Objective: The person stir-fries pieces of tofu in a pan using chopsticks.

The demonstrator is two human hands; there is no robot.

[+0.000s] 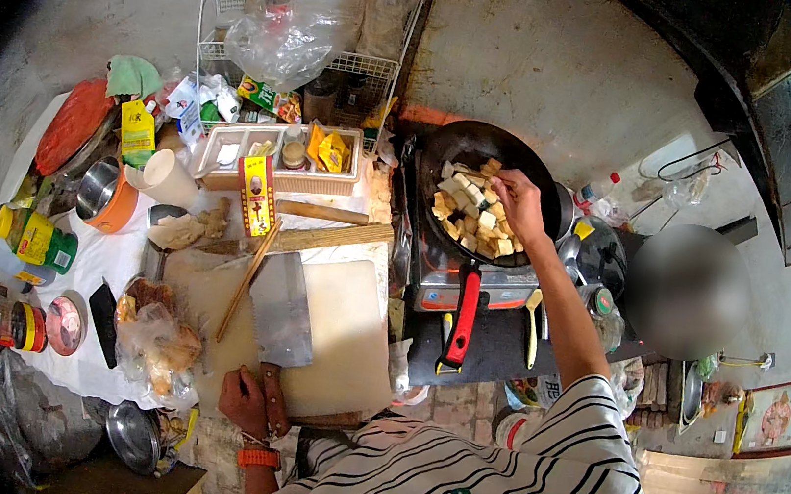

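My right hand (pixel 519 201) reaches over a black wok (pixel 459 147) of cubed tofu (pixel 484 217), some pieces white and others browned. Its fingertips are pinched together just above the cubes; whether anything is between them is too small to tell. The wok sits on a gas stove (pixel 443 282), its red handle (pixel 462 322) pointing towards me. Curled into a loose fist, my left hand (pixel 244 397) is beside the wooden handle (pixel 273 399) of a cleaver (pixel 282 307). That cleaver lies flat on a pale cutting board (pixel 353 323), with wooden chopsticks (pixel 248 281) to its left.
A yellow-red box (pixel 256 196) leans against a compartmented seasoning tray (pixel 231 141). Behind stands a white wire rack (pixel 373 66). Bottles (pixel 37 240), an orange pot (pixel 116 201) and bagged food (pixel 160 351) crowd the left. A pale-handled utensil (pixel 531 330) and glass jar (pixel 602 317) stand near my right forearm.
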